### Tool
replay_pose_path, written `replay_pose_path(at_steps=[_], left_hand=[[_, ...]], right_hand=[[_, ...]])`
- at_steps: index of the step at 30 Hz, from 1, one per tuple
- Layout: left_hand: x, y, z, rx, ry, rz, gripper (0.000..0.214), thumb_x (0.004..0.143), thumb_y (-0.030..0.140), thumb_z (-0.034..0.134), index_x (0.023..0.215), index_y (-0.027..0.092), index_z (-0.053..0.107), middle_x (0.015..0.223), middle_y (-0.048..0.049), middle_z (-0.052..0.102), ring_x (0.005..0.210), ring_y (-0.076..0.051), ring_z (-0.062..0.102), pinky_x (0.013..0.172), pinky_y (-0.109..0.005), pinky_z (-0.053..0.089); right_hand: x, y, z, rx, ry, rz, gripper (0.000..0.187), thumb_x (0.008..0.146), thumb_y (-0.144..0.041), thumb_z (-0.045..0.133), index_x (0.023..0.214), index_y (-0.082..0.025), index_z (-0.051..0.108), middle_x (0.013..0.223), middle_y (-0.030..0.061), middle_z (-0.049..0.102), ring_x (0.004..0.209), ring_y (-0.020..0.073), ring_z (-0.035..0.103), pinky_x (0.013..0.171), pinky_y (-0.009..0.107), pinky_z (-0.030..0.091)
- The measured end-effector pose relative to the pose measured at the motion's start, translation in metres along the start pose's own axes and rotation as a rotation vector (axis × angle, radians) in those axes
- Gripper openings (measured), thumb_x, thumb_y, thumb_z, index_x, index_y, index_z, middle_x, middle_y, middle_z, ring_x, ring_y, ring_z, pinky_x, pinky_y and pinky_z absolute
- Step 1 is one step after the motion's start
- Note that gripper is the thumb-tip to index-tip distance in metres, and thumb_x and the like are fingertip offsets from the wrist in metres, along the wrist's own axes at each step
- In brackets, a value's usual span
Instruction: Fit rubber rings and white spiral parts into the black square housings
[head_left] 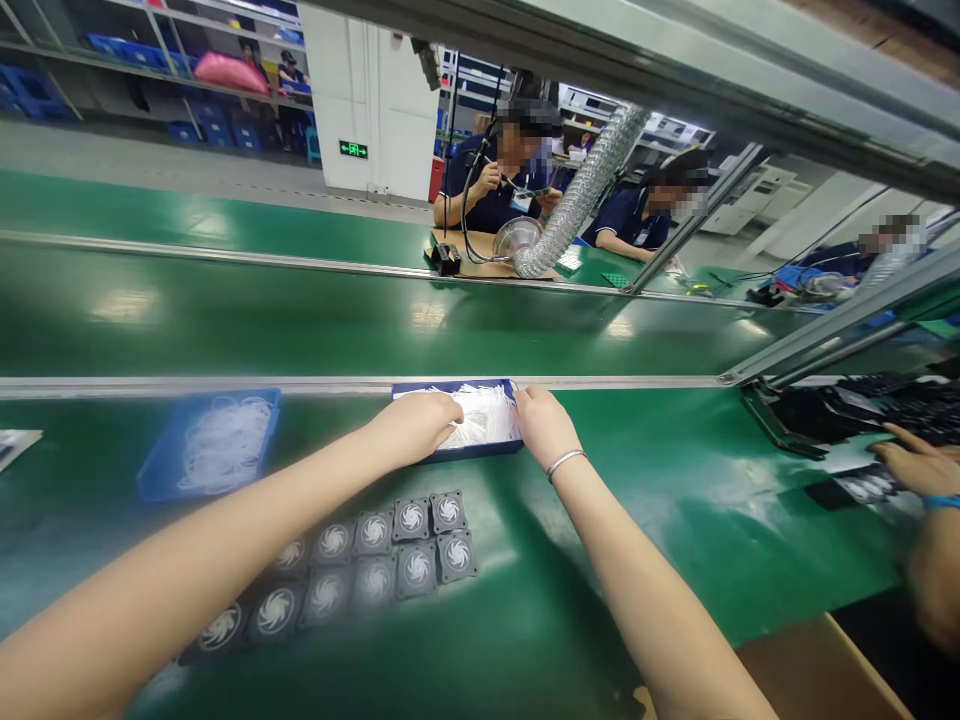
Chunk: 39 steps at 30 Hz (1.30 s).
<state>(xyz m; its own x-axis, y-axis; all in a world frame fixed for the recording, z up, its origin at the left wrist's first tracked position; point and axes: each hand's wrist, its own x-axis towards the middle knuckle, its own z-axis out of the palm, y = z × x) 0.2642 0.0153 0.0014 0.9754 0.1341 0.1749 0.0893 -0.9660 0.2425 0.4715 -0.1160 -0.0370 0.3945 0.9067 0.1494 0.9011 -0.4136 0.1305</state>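
Note:
A shallow blue box (480, 450) filled with thin white strips (491, 412) stands against the metal rail of the green bench. My left hand (427, 418) reaches into it from the left, fingers closed together at the strips; whether a strip is pinched is hidden. At the box's right end, my right hand (541, 425) has its fingers bent round the rim. Nearer to me, two rows of small black square fans (416, 568) with pale swirl-shaped centres lie on the bench, partly behind my left forearm.
A blue tray (161, 465) of clear, loop-like pieces lies to the left. On the right, a co-worker's hand (919, 460) is beside black parts (862, 405). A cardboard box (817, 670) is at lower right. Beyond the rail runs a green conveyor (315, 320); people sit opposite.

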Motion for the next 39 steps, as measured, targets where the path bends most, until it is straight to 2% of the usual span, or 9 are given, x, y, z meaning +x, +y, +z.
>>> replay_pose_path(at_steps=[4, 7, 14, 23, 27, 29, 31, 35, 39], left_hand=[[0.019, -0.006, 0.008, 0.081, 0.02, -0.023, 0.022, 0.087, 0.009, 0.053, 0.099, 0.015, 0.071, 0.1, -0.0087, 0.074, 0.092, -0.022, 0.07, 0.078, -0.029, 0.053], [0.037, -0.01, 0.017, 0.15, 0.025, -0.014, 0.02, 0.086, 0.006, 0.053, 0.093, 0.013, 0.071, 0.092, -0.0105, 0.073, 0.086, -0.021, 0.07, 0.075, -0.029, 0.052], [0.068, -0.015, 0.038, 0.294, -0.016, 0.096, 0.017, 0.079, -0.002, 0.056, 0.071, 0.009, 0.066, 0.076, -0.0129, 0.07, 0.073, -0.023, 0.068, 0.063, -0.03, 0.047], [0.059, -0.018, 0.037, 0.381, -0.028, 0.269, 0.016, 0.081, -0.002, 0.056, 0.076, 0.01, 0.064, 0.072, -0.0113, 0.069, 0.068, -0.022, 0.067, 0.059, -0.03, 0.044], [0.053, -0.021, 0.033, 0.398, -0.028, 0.31, 0.015, 0.083, -0.001, 0.054, 0.08, 0.009, 0.065, 0.074, -0.012, 0.07, 0.065, -0.021, 0.066, 0.056, -0.03, 0.043], [0.051, -0.021, 0.032, 0.398, -0.021, 0.328, 0.016, 0.083, -0.001, 0.054, 0.08, 0.009, 0.065, 0.073, -0.0121, 0.07, 0.064, -0.021, 0.066, 0.056, -0.03, 0.043], [0.05, -0.021, 0.031, 0.395, -0.013, 0.345, 0.017, 0.083, -0.002, 0.053, 0.079, 0.01, 0.065, 0.072, -0.012, 0.07, 0.063, -0.021, 0.066, 0.056, -0.03, 0.043], [0.049, -0.02, 0.032, 0.384, 0.002, 0.368, 0.015, 0.082, -0.002, 0.055, 0.08, 0.009, 0.066, 0.074, -0.0133, 0.071, 0.064, -0.022, 0.066, 0.057, -0.032, 0.043], [0.048, -0.02, 0.034, 0.363, -0.001, 0.378, 0.016, 0.08, -0.003, 0.057, 0.078, 0.009, 0.067, 0.075, -0.014, 0.072, 0.064, -0.022, 0.067, 0.058, -0.033, 0.042]], right_hand=[[-0.004, 0.001, -0.002, -0.059, 0.011, -0.027, 0.02, 0.095, -0.028, 0.057, 0.108, -0.014, 0.062, 0.105, 0.006, 0.064, 0.098, 0.0186, 0.062, 0.086, 0.038, 0.053], [-0.007, -0.002, -0.003, -0.105, 0.013, -0.021, 0.017, 0.095, -0.026, 0.057, 0.104, -0.013, 0.062, 0.102, 0.0056, 0.064, 0.096, 0.0179, 0.062, 0.083, 0.036, 0.053], [-0.002, -0.009, -0.007, -0.179, -0.001, -0.045, 0.011, 0.093, -0.011, 0.051, 0.099, -0.011, 0.061, 0.097, 0.0074, 0.062, 0.09, 0.0181, 0.059, 0.075, 0.031, 0.049], [0.002, -0.008, -0.006, -0.197, -0.004, -0.057, 0.007, 0.092, -0.014, 0.054, 0.093, -0.011, 0.061, 0.094, 0.0052, 0.062, 0.087, 0.017, 0.059, 0.078, 0.032, 0.047], [0.001, -0.007, -0.008, -0.15, 0.008, -0.071, 0.014, 0.088, -0.003, 0.049, 0.09, -0.009, 0.062, 0.089, 0.0113, 0.064, 0.081, 0.0199, 0.06, 0.074, 0.033, 0.047], [-0.001, -0.004, -0.008, -0.107, 0.025, -0.091, 0.018, 0.085, 0.001, 0.046, 0.088, -0.008, 0.062, 0.086, 0.0159, 0.065, 0.079, 0.0223, 0.06, 0.072, 0.033, 0.046], [-0.002, 0.001, -0.008, -0.05, 0.054, -0.108, 0.02, 0.087, -0.003, 0.044, 0.088, -0.009, 0.063, 0.085, 0.0169, 0.065, 0.079, 0.0237, 0.06, 0.073, 0.033, 0.046], [-0.004, 0.013, -0.007, 0.108, 0.127, -0.132, 0.021, 0.094, -0.015, 0.044, 0.096, -0.013, 0.064, 0.092, 0.0131, 0.068, 0.084, 0.0229, 0.063, 0.075, 0.032, 0.048], [-0.002, 0.019, -0.004, 0.284, 0.153, -0.203, 0.017, 0.091, -0.019, 0.051, 0.091, -0.015, 0.067, 0.091, 0.009, 0.07, 0.078, 0.0194, 0.066, 0.072, 0.029, 0.052]])
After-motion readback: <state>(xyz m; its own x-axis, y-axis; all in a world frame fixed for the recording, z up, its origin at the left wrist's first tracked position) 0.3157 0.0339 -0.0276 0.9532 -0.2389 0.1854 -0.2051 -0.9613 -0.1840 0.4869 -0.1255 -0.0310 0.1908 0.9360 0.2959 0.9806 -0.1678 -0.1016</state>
